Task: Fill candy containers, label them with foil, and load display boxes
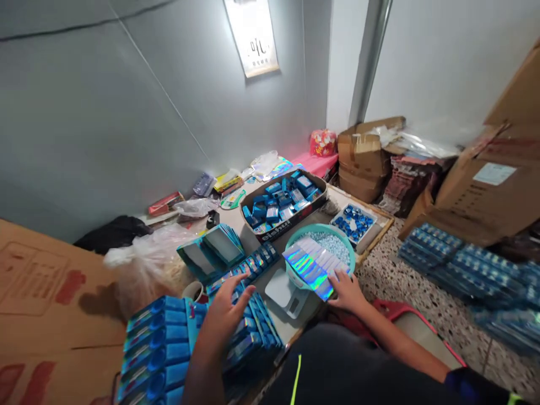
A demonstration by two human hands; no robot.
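My left hand [225, 312] lies flat with fingers spread on a row of small blue holographic boxes [257, 323] near the table's front edge. My right hand [348, 292] rests with fingers stretched on the near end of a fanned stack of flat iridescent cards [314, 264]. Those cards lie across the rim of a teal bowl [295, 239] filled with small pale pieces. A small white scale [284, 289] sits under the bowl. Neither hand grips anything.
A cardboard tray of blue boxes [280, 205] and a small tray of blue pieces [354, 222] stand further back. Stacked blue cartons [158, 349] sit at the left, a plastic bag [143, 264] behind them. Cardboard boxes [493, 185] and blue packs [464, 264] crowd the floor at right.
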